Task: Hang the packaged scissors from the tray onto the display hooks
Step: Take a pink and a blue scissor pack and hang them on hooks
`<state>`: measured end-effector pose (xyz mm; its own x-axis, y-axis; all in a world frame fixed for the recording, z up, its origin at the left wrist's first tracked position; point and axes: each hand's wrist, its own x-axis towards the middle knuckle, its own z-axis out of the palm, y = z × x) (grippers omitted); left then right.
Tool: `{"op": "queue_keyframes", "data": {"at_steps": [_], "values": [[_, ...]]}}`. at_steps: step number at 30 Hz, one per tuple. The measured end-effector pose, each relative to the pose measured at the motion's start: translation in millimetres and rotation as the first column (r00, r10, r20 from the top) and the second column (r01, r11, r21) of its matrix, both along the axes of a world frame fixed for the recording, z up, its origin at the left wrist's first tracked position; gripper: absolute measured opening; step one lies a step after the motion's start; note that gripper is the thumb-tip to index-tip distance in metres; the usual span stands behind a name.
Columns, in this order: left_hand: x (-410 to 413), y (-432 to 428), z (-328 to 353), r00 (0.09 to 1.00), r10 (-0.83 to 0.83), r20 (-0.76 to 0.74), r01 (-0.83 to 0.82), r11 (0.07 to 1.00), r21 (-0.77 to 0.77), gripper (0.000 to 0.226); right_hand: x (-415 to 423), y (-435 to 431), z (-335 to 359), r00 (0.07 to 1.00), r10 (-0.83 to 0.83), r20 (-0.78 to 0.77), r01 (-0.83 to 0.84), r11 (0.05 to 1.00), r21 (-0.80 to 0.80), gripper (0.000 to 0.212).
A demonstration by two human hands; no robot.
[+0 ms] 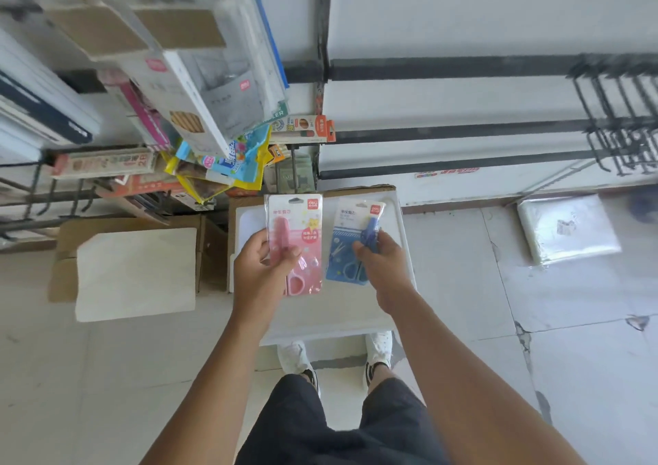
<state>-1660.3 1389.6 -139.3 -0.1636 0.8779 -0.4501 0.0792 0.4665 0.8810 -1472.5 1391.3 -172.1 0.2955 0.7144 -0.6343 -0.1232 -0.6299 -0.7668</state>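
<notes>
Person stands over a white tray (249, 222) w/ both arms stretched fwd, one pack in each hand. Left hand (258, 272) has its grip closed on the pink scissors pack (299, 236): thumb across the front at mid-height, fingers behind, pack upright w/ its red logo corner at top and the pink handle loop at the bottom edge. Right hand (382, 265) has its grip closed on the blue scissors pack (350, 244), thumb and fingertips pinching the right side near the scissor blades; that pack tilts slightly, top leaning right. Both packs sit side by side above the tray, close but not touching; can't tell if the blue one's lower edge rests on the tray or is lifted. Tray lies on a cardboard box (356, 191), its brown rim showing at the far edge. Left of it, a second box (67, 251) carries a white board (135, 272). Upper left: crowded display rack (185, 108) w/ hanging stationery packs, blurry. Far right on the wall: a cluster of bare black display hooks (619, 122) on dark rails, well apart from the hands. A plastic-wrapped white bundle (566, 229) lies on the tiled floor (569, 357) at right. White shoes (379, 349) and dark shorts (338, 429) show below the tray.
</notes>
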Motion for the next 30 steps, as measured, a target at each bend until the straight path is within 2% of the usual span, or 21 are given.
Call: {"op": "queue_keyframes", "data": {"at_steps": [7, 15, 20, 25, 30], "values": [[1.5, 4.2, 64.3, 0.991, -0.11, 0.08, 0.094, 0.978, 0.187, 0.024, 6.8, -5.3, 84.4, 0.998, -0.052, 0.026, 0.047, 0.982, 0.181, 0.01], [38.0, -3.0, 124.5, 0.984, -0.147, 0.103, 0.103, 0.932, 0.348, 0.028, 43.2, -29.6, 166.7, 0.999, -0.046, 0.02, 0.035, 0.921, 0.387, 0.011], [97.8, -26.7, 159.8, 0.982, -0.181, 0.052, 0.138, 0.878, 0.459, 0.024, 102.7, -62.1, 211.8, 0.998, -0.035, 0.045, 0.007, 0.857, 0.515, 0.011], [179.9, -61.1, 201.9, 0.98, -0.18, 0.081, 0.112, 0.846, 0.521, 0.023, 183.1, -101.4, 256.1, 0.998, -0.052, 0.03, 0.023, 0.784, 0.62, 0.028], [253.0, -88.4, 249.6, 0.973, -0.2, 0.116, 0.097, 0.808, 0.581, 0.03, 254.9, -136.6, 304.0, 0.996, -0.09, 0.002, 0.064, 0.724, 0.687, 0.025]]}}
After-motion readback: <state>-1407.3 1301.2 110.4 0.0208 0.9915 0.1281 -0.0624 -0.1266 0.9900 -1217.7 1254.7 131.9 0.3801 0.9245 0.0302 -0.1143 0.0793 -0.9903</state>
